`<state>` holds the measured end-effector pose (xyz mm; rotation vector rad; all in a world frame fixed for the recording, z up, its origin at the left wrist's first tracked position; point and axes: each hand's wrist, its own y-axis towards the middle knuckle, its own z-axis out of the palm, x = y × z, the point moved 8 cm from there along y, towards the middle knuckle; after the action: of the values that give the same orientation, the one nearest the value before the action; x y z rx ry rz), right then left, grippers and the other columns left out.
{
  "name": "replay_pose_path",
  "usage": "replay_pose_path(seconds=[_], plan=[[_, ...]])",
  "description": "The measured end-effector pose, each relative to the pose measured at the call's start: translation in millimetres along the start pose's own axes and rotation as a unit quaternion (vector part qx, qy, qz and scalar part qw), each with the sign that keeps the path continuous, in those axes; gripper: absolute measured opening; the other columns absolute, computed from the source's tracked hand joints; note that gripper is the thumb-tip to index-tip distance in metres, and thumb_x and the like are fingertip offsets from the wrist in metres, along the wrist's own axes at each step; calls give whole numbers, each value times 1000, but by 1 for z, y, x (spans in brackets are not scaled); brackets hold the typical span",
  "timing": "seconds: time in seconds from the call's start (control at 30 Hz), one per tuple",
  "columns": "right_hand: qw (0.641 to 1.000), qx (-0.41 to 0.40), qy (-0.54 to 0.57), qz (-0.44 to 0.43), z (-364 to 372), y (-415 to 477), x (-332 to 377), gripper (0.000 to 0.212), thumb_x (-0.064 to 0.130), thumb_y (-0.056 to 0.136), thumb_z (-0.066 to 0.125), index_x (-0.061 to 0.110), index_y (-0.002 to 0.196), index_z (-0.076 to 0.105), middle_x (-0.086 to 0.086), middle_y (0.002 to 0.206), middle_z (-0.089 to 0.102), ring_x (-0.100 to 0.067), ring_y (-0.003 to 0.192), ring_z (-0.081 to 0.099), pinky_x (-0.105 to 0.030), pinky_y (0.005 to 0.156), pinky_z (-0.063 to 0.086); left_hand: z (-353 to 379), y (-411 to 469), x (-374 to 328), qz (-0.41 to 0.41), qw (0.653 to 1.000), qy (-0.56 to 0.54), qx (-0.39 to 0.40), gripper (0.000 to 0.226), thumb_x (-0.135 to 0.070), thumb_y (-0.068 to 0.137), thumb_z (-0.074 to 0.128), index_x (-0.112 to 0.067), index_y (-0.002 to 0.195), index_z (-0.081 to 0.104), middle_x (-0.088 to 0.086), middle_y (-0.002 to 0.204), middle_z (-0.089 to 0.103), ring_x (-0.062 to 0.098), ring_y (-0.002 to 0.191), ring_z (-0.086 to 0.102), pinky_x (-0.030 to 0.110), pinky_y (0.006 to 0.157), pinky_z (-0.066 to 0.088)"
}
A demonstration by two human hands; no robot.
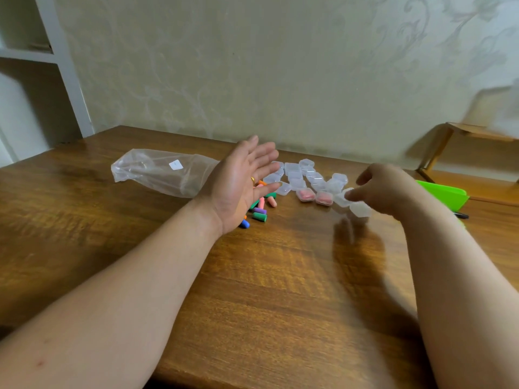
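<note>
Two filled cases (314, 196) done; empties (306, 175) behind them, earplugs (259, 213) left of them remain. Your right hand (384, 189) pinches clear case (359, 209); left hand (241, 183) holds nothing, fingers spread.

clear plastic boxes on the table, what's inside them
Two front boxes each hold pink-red foam earplugs. The other clear boxes look empty. The held box in the right hand is too blurred to tell, and that hand hides any boxes behind it.

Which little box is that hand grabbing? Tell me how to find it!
On the wooden table, find the cluster of little clear boxes near the wall. At its right end, the right hand pinches one small box. Unlike the pink-filled boxes just left of it, this one looks empty.
</note>
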<state>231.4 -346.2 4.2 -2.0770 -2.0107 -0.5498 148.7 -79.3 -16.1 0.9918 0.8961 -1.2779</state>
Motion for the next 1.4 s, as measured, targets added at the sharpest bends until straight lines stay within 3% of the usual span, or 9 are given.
replay_pose_path(seconds=[0.13, 0.33, 0.43, 0.57, 0.67, 0.77, 0.93, 1.13, 1.4], plan=[[996, 63, -50, 44, 14, -2, -8, 44, 37, 77, 92, 8, 103, 71, -9, 85, 69, -28, 80, 66, -34, 68, 51, 10, -1, 5, 5, 1000, 14, 20, 58, -51, 112, 41, -14, 155, 54, 7, 154, 60, 22, 139, 61, 51, 117, 50], [996, 71, -41, 25, 6, -7, -1, 31, 30, 79, 84, 13, 102, 73, -9, 85, 70, -28, 79, 67, -34, 70, 55, 5, 1, 7, 16, 999, 22, 26, 56, -51, 101, 59, -12, 140, 65, 11, 138, 72, 26, 125, 72, 49, 107, 58], [990, 11, 129, -57, -15, -20, 30, 14, 32, 88, 73, 20, 95, 73, -6, 83, 70, -23, 71, 62, -33, 64, 48, 7, 0, 7, 27, 998, 41, 32, 40, -31, 100, 69, -9, 133, 67, 13, 126, 76, 27, 112, 75, 40, 92, 62], [921, -7, 354, -162, -20, -43, 79, 11, 33, 93, 72, 23, 96, 72, 0, 80, 69, -12, 62, 66, -35, 57, 50, 8, -3, 5, 51, 992, 110, 25, 4, -14, 106, 64, -12, 103, 65, 4, 79, 64, 16, 69, 59, 28, 59, 51], [900, -12, 391, -192, -4, -53, 99, 10, 28, 97, 71, 20, 104, 69, 0, 85, 70, -12, 68, 70, -37, 63, 56, 0, -6, -3, 55, 986, 157, -18, 41, -36, 113, 53, -21, 75, 47, -2, 61, 36, 14, 53, 31, 23, 45, 32], [898, -19, 387, -208, 14, -56, 109, 25, 29, 95, 73, 22, 119, 69, 3, 101, 73, -16, 86, 75, -43, 82, 64, -8, -6, -7, 62, 981, 178, -55, 57, -52, 113, 45, -23, 64, 41, 3, 60, 33, 17, 52, 31, 23, 42, 31], [902, -29, 340, -265, 22, -65, 124, 40, 31, 91, 82, 24, 126, 65, 13, 111, 70, -1, 101, 68, -22, 84, 58, -11, -2, 1, 31, 991, 119, -60, 40, -52, 105, 63, -12, 106, 69, 10, 93, 73, 21, 72, 71, 31, 55, 51], [888, -43, 339, -309, 23, -70, 131, 28, 27, 94, 77, 25, 121, 68, 12, 114, 71, -3, 107, 67, -30, 87, 59, -6, -4, 1, 24, 998, 51, -19, 16, -21, 105, 66, -9, 116, 67, 12, 96, 75, 27, 83, 77, 38, 66, 62], [860, 72, 457, -215, 32, -54, 117, 18, 25, 98, 67, 16, 113, 69, -3, 103, 77, -29, 103, 73, -57, 97, 59, -2, -2, -4, 62, 994, 94, 11, 34, -10, 100, 74, -15, 132, 64, 20, 104, 78, 29, 96, 79, 35, 79, 66]])
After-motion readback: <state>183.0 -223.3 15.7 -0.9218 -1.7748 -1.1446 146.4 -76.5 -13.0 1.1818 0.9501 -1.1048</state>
